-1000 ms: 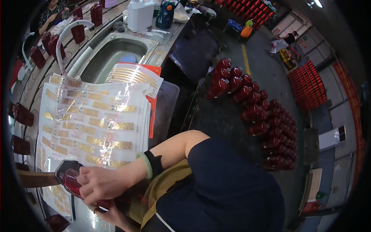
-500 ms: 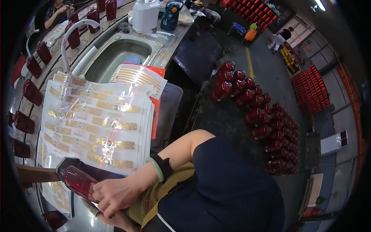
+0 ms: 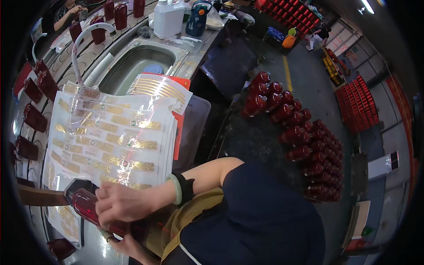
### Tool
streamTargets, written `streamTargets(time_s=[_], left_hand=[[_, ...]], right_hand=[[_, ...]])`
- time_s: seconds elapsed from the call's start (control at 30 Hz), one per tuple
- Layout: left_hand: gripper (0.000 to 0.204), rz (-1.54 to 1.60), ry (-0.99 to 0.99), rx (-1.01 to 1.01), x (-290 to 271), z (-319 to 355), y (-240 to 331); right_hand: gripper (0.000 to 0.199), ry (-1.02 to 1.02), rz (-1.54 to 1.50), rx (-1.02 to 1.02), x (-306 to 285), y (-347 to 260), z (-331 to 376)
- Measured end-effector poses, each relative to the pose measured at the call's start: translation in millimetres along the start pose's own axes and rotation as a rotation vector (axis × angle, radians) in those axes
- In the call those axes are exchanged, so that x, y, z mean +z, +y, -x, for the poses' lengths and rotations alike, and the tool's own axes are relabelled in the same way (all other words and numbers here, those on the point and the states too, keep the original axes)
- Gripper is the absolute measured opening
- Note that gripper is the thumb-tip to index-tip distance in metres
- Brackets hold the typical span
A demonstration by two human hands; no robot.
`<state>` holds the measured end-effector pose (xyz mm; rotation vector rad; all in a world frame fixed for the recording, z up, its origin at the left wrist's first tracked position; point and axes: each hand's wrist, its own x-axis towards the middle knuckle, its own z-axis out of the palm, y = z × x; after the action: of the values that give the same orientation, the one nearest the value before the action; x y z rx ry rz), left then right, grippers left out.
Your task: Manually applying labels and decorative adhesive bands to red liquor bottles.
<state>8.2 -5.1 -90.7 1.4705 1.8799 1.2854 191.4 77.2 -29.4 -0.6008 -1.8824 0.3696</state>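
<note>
A dark red glass bottle (image 3: 85,205) lies tilted in front of me, one end against a dark angular block on a brown bar (image 3: 42,198). My right hand (image 3: 115,202), with a pale green bangle and a black band on its wrist, curls its fingers over the bottle's upper side. From below, my left hand (image 3: 128,247) cradles the lower end, its fingers partly hidden by the bottle. Just beyond the hands lies a stack of clear sheets of gold labels (image 3: 108,132). Whether a label is between my right fingers I cannot tell.
Several red bottles stand on a curving conveyor (image 3: 57,66) at left. Behind the sheets is a steel sink (image 3: 176,55), with a white jug (image 3: 168,20) and a dark blue flask (image 3: 198,20) beside it. More red bottles (image 3: 296,137) stand in rows at right.
My right hand has moved up and over the bottle, with its fingers now more curled. More of my left hand's grip shows. The conveyor bottles at left have shifted along.
</note>
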Motion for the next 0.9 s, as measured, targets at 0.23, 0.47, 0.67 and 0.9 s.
streamTargets(time_s=[0.23,0.47,0.67,0.9], left_hand=[[0.077,0.149,-0.02,-0.045,2.8,5.9,30.1],[0.074,0.256,-0.108,0.035,1.7,-2.1,10.1],[0.089,-0.083,0.11,0.133,-1.6,6.8,23.1],[0.093,0.132,0.029,-0.045,2.6,1.8,47.9]], right_hand=[[0.003,-0.126,-0.096,-0.234,-1.1,1.4,2.2],[0.005,-0.103,-0.107,-0.296,2.4,8.8,9.4],[0.011,0.01,0.054,0.049,-14.0,0.4,-3.3],[0.023,-0.134,-0.118,-0.046,-15.3,0.9,8.8]])
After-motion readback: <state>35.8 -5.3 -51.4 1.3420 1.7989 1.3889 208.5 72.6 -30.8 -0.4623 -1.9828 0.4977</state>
